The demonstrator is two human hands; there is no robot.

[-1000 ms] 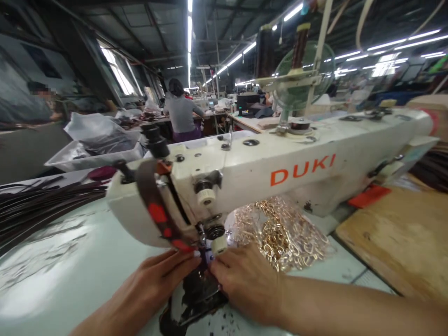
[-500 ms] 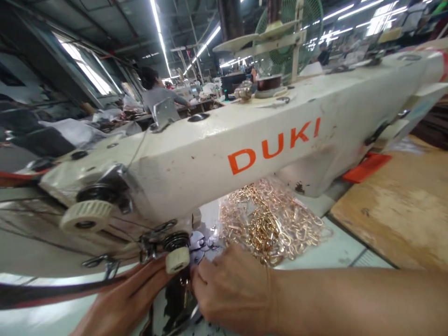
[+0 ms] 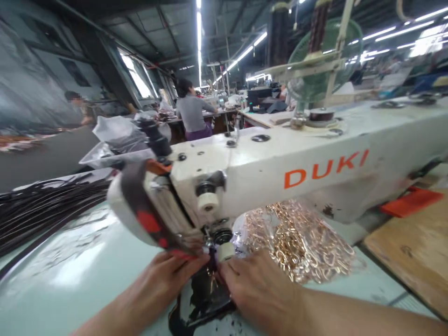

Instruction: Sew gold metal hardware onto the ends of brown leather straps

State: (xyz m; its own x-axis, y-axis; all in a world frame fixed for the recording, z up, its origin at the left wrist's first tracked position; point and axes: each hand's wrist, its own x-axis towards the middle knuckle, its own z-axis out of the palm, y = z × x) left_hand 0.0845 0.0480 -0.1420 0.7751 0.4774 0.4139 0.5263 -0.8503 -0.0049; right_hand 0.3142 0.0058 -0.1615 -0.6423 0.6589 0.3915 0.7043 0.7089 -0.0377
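A white sewing machine (image 3: 259, 172) with orange DUKI lettering stands before me. My left hand (image 3: 171, 273) is closed at the left of its needle area, fingers pinched on a dark strap (image 3: 136, 200) with red patches, which loops up in front of the machine's head. My right hand (image 3: 257, 280) is at the right of the needle, under a white knob (image 3: 226, 251), its fingers curled and what they grip hidden. Between both hands a small gold metal piece (image 3: 213, 282) shows above the dark, worn machine plate (image 3: 201, 296).
Behind my right hand lies a clear bag of gold clasps (image 3: 294, 238). Dark straps (image 3: 52, 210) are bundled at the left on the pale green table (image 3: 77, 266). A wooden board (image 3: 413, 252) and a red tray (image 3: 411, 201) are at the right. Two people work farther back.
My view has swung left, so the machine sits farther right and its head end shows. The left hand's fingers now show beside the needle, and the strap's loop stands in front of the head.
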